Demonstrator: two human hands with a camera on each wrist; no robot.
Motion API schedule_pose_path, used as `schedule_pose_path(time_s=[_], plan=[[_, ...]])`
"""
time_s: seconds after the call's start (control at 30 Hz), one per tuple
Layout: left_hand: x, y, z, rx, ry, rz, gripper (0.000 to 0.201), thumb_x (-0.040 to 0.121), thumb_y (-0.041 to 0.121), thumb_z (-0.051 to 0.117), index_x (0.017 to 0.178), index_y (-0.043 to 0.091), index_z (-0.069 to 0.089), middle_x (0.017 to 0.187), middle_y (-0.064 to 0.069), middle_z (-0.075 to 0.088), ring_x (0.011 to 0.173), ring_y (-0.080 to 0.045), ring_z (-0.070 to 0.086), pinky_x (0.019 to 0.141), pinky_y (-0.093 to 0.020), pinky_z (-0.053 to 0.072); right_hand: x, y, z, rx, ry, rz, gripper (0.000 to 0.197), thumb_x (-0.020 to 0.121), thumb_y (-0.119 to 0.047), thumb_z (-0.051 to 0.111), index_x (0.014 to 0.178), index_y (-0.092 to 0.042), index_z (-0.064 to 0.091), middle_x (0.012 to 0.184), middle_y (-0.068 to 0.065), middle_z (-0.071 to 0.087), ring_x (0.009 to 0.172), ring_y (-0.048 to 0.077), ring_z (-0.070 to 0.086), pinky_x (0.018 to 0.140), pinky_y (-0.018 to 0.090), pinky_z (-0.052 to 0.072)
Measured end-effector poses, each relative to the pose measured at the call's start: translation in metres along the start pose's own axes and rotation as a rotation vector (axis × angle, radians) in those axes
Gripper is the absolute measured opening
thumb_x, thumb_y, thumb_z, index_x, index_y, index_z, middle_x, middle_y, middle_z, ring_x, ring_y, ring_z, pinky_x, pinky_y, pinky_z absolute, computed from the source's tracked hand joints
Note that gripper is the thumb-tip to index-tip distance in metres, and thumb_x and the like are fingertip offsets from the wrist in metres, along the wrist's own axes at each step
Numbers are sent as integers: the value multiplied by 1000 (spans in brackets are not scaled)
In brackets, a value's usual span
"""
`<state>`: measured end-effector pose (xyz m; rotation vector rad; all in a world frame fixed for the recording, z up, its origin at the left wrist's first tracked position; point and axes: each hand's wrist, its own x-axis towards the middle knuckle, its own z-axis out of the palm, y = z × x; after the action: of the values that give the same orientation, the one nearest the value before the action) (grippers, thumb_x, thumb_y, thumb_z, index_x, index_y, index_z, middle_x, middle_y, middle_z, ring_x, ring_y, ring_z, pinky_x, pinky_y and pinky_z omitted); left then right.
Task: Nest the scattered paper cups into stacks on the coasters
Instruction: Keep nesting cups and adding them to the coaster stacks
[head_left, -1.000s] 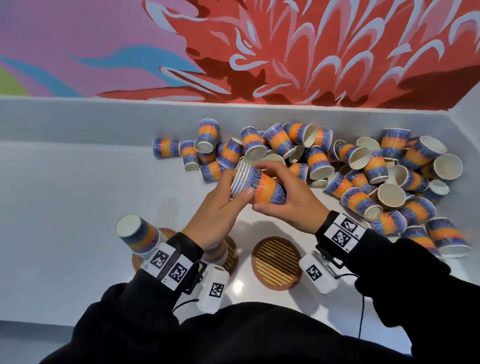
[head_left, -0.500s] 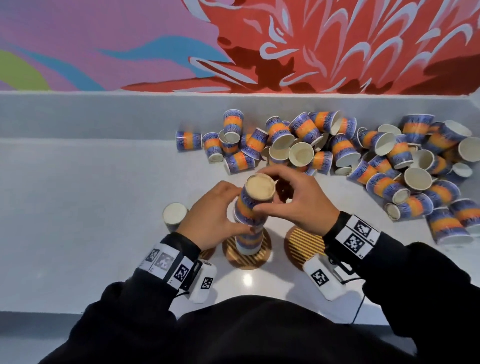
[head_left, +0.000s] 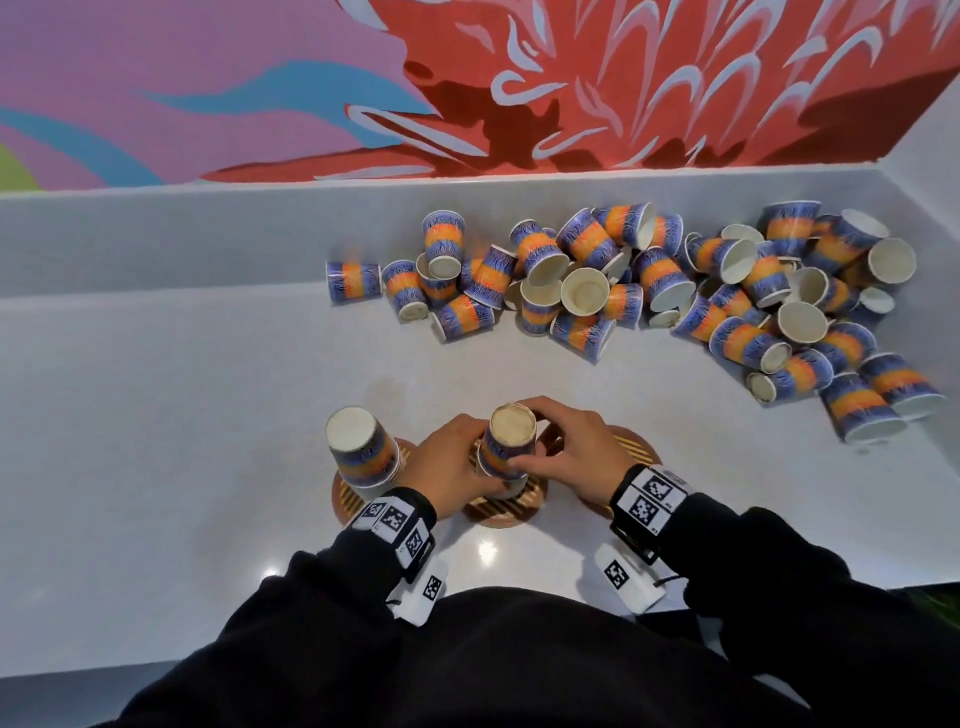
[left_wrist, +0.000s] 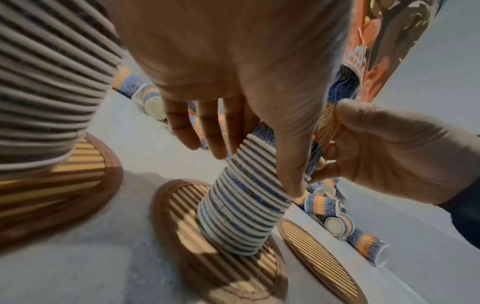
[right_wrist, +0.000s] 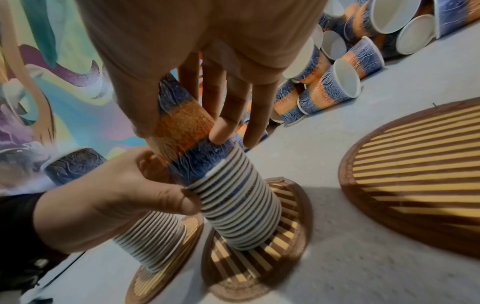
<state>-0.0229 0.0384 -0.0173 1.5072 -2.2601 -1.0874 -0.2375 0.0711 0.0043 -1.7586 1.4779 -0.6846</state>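
A tall stack of nested blue-and-orange paper cups (head_left: 506, 447) stands upside down on the middle striped coaster (head_left: 506, 512). My left hand (head_left: 457, 460) grips its left side, and my right hand (head_left: 558, 447) grips its right side. In the left wrist view my thumb lies along the stack's ribbed rims (left_wrist: 244, 205). In the right wrist view my fingers (right_wrist: 228, 115) curl over the top cup of the stack (right_wrist: 233, 201). A second nested stack (head_left: 361, 449) stands on the left coaster (head_left: 345, 496). Scattered cups (head_left: 675, 291) lie heaped at the back right.
The right coaster (head_left: 636, 449) lies bare beside my right wrist, also seen as a right coaster (right_wrist: 415, 170) in the right wrist view. A low white wall (head_left: 208, 234) runs along the back below a painted mural. White tabletop stretches to the left.
The cup stack went from tilted in the air to upright on the middle coaster, then was pushed down shorter. Both hands sank with it and still hold it.
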Motion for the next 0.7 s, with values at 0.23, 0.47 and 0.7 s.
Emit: schedule_pose_path(time_s=[0.23,0.47,0.7], plan=[[2,-4,1,21,-20,-2,71,71,46,91,134,35,59,129,7,63,112,-13,61,95,-31,49,-2,-5,1,-70,-19,36,64,79,-42,87,136,-38,57,123,-15,70,89,2,65,79,22,53],[-4,4,-6,-88,-38,17,106,63,49,96,152,35,40,146,7,51,130,-13,54,107,-34,47,-5,-8,-3,-43,-46,40,73,76,-46,89,140,-39,53,126,-20,65,91,-3,63,80,19,51],[-10,96,-78,-159,179,309,100,77,57,84,159,34,33,155,11,41,137,-5,44,109,-23,40,5,-18,-76,218,-15,46,76,68,-52,89,136,-37,59,123,-7,68,89,19,73,86,32,61]])
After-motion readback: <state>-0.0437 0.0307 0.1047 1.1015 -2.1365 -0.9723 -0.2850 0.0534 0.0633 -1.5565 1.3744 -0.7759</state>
